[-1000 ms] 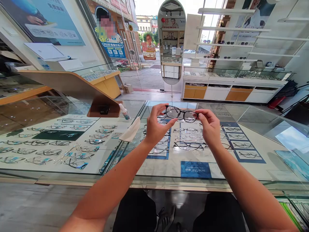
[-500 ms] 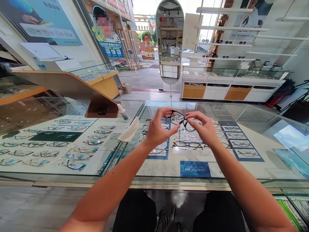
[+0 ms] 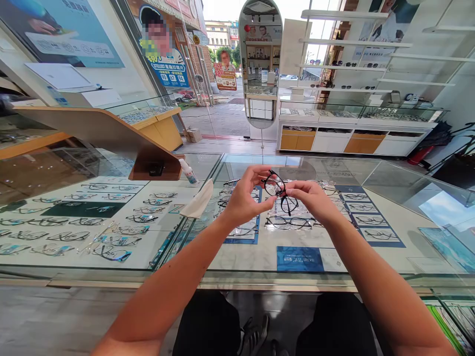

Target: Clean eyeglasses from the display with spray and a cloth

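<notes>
A pair of black-framed glasses (image 3: pixel 275 184) is held up over the glass counter, tilted so that one lens hangs lower toward the right. My left hand (image 3: pixel 245 197) grips the frame's left side between thumb and fingers. At the middle of the frame, the fingertips of my right hand (image 3: pixel 308 199) pinch it. Below them, another dark pair of glasses (image 3: pixel 288 223) lies inside the display case. To the left of my left hand, a cream cloth (image 3: pixel 198 200) rests on the counter top, with a white spray bottle (image 3: pixel 188 171) behind it.
The glass counter (image 3: pixel 241 277) spans the view and holds rows of glasses. A brown wooden stand (image 3: pixel 148 141) rises at left. Beyond the counter stand an oval mirror (image 3: pixel 261 64) and a white display cabinet (image 3: pixel 334 141).
The glasses have turned, and their right lens now hangs lower. My right hand's fingers have drawn closer together and nearer my left hand.
</notes>
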Available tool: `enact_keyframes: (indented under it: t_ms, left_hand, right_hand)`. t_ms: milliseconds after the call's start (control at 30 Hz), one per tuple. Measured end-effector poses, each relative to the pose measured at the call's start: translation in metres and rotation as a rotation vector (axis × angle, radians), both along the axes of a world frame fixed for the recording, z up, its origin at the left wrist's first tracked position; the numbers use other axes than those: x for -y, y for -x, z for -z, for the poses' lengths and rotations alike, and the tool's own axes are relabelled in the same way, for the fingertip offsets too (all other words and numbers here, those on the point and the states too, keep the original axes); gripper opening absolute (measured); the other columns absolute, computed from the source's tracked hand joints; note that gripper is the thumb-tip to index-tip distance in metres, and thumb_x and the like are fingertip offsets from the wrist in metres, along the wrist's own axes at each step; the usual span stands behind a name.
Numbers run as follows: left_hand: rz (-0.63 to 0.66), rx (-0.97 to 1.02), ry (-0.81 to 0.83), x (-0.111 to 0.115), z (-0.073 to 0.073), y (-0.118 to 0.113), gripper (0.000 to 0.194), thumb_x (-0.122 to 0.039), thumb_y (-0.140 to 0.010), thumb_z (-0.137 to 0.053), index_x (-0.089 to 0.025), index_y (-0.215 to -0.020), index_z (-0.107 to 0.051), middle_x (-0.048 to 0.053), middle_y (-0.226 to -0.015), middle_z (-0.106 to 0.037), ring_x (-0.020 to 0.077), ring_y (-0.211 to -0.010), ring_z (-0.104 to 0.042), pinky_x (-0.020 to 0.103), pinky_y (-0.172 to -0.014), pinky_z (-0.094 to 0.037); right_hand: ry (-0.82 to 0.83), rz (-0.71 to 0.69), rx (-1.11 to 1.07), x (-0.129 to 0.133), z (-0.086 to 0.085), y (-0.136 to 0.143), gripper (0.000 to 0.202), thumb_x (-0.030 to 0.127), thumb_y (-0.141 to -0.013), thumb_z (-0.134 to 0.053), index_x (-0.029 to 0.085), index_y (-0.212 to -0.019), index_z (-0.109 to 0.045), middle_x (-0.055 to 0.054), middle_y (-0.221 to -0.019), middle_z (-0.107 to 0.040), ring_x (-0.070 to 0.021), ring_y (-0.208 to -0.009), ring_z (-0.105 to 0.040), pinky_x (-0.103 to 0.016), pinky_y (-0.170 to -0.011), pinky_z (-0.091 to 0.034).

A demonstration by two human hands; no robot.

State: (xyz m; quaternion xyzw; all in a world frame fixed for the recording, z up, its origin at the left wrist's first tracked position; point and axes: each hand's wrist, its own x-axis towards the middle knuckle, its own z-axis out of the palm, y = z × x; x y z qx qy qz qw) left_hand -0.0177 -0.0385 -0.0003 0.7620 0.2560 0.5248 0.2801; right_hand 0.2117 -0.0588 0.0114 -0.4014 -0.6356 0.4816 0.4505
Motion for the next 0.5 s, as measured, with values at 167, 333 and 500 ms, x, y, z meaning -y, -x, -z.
enact_keyframes:
  t_ms: [167, 333, 500]
  left_hand:
    - [-0.07, -0.052, -0.045, 0.002, -0.003, -0.001, 0.071, -0.027, -0.086, -0.083, -0.029, -0.148, -0.05, 0.014, -0.14, -0.068, 0.028, -0.129, -0.069, 0.042, -0.101, -0.062]
    - [-0.36, 0.002, -0.207, 0.01, -0.006, -0.005, 0.03, -0.029, -0.092, -0.076, -0.025, -0.12, -0.067, 0.006, -0.11, -0.073, 0.0186, -0.092, -0.068, 0.036, -0.08, -0.055]
    - [-0.211, -0.094, 0.08, 0.018, -0.002, -0.015, 0.029, -0.048, -0.101, -0.069, -0.023, -0.095, -0.082, -0.002, -0.063, -0.057, 0.0129, -0.058, -0.044, 0.03, -0.056, -0.036]
  right_hand:
    - [-0.01, 0.081, -0.017, -0.002, 0.004, 0.0, 0.026, 0.048, -0.088, -0.08, 0.023, -0.093, -0.085, -0.004, -0.095, -0.083, -0.023, -0.092, -0.07, -0.039, -0.09, -0.052]
    - [-0.068, 0.175, -0.031, -0.004, 0.006, 0.001, 0.028, 0.049, -0.088, -0.08, 0.022, -0.094, -0.085, -0.006, -0.095, -0.083, -0.0245, -0.094, -0.072, -0.041, -0.09, -0.055]
    - [-0.304, 0.3, -0.017, -0.002, 0.015, 0.012, 0.022, 0.045, -0.093, -0.077, 0.024, -0.092, -0.083, -0.009, -0.115, -0.081, -0.0274, -0.109, -0.075, -0.046, -0.101, -0.057]
